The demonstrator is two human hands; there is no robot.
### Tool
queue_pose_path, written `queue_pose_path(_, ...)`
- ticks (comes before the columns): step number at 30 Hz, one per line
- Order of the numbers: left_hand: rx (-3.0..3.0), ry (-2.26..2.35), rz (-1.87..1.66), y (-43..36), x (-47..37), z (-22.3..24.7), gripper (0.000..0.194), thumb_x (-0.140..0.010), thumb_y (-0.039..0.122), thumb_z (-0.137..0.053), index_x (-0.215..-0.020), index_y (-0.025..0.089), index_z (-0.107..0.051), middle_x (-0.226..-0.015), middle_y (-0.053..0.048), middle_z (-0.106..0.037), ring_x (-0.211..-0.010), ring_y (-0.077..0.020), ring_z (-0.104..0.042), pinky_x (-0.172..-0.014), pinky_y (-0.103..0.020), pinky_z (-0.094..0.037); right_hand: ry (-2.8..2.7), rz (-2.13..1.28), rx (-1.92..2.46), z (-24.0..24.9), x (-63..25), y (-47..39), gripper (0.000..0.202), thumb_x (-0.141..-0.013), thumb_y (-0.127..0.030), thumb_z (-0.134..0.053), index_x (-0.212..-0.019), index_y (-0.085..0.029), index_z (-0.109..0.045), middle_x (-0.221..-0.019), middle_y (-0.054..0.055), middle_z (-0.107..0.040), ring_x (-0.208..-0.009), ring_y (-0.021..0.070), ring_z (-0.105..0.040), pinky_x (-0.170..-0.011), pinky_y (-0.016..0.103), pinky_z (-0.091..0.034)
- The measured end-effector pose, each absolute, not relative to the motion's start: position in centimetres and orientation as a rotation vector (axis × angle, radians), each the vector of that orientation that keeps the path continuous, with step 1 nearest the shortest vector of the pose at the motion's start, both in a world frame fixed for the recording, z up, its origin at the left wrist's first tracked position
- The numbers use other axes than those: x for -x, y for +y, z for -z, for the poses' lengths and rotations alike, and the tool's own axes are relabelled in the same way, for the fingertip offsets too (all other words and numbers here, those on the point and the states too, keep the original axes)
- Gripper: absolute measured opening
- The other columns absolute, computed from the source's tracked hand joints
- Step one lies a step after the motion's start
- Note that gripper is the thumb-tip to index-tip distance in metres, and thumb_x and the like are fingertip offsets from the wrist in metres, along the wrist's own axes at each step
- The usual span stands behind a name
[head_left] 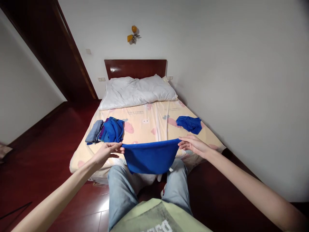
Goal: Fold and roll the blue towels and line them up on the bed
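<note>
A blue cloth [151,158] hangs stretched between my two hands, over my knees at the near edge of the bed. My left hand [111,150] pinches its upper left corner, and my right hand [189,143] pinches the upper right corner. The cloth's top edge is nearly straight, and its lower part droops. A small white tag shows at its lower right. Beyond my left hand lies a crumpled blue cloth [112,129] beside folded grey-blue fabric [95,131]. Another crumpled blue cloth [189,124] rests on the bed beyond my right hand.
The bed [142,124] has a pale patterned sheet. A white bundled quilt or pillow [137,91] lies against the dark wooden headboard [137,68]. Walls stand behind and to the right, with a lamp [132,34] above. The floor [48,141] is dark red.
</note>
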State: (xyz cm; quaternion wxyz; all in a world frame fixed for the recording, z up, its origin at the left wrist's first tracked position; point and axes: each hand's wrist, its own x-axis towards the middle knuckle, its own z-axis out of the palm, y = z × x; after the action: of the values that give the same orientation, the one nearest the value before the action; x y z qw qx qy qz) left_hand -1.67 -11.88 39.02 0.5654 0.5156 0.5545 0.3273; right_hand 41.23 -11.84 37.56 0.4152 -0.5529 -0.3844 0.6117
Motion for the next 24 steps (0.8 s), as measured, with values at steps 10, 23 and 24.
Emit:
queue_pose_path(10,-1.223,1.341,-0.844,-1.1,0.1,-36.0,0.048,-0.063,0.061,-0.08,-0.077,0.015,-0.075,-0.095,-0.018,-0.076,-0.093,-0.0304,-0.072,-0.071,-0.035,-0.057,-0.918,-1.502,1.365,-35.8,-40.2,-1.5,0.007,-0.084,-0.016,-0.073,-0.08,-0.01,-0.071,-0.076,0.014,-0.077,-0.064,0.0188,-0.074,-0.057,0.022,-0.059)
queue_pose_path(23,-1.613,1.315,-1.258,5.3,0.4,-32.2,0.047,-0.081,0.06,-0.063,-0.082,0.015,-0.077,-0.081,-0.009,-0.075,-0.076,-0.022,-0.069,-0.063,-0.028,-0.052,-1.286,-1.035,1.121,-33.4,-40.7,3.6,0.041,-0.077,-0.055,-0.076,-0.078,-0.014,-0.072,-0.076,0.008,-0.074,-0.058,0.012,-0.066,-0.052,0.02,-0.05)
queue_pose_path(24,-1.633,1.381,-1.2,4.4,0.5,-29.8,0.046,-0.082,0.059,-0.061,-0.076,0.016,-0.076,-0.073,-0.007,-0.073,-0.07,-0.0211,-0.067,-0.061,-0.028,-0.05,-1.301,-1.051,1.146,-31.1,-40.6,3.0,0.043,-0.076,-0.058,-0.075,-0.076,-0.015,-0.071,-0.074,0.007,-0.073,-0.055,0.0114,-0.064,-0.051,0.02,-0.049)
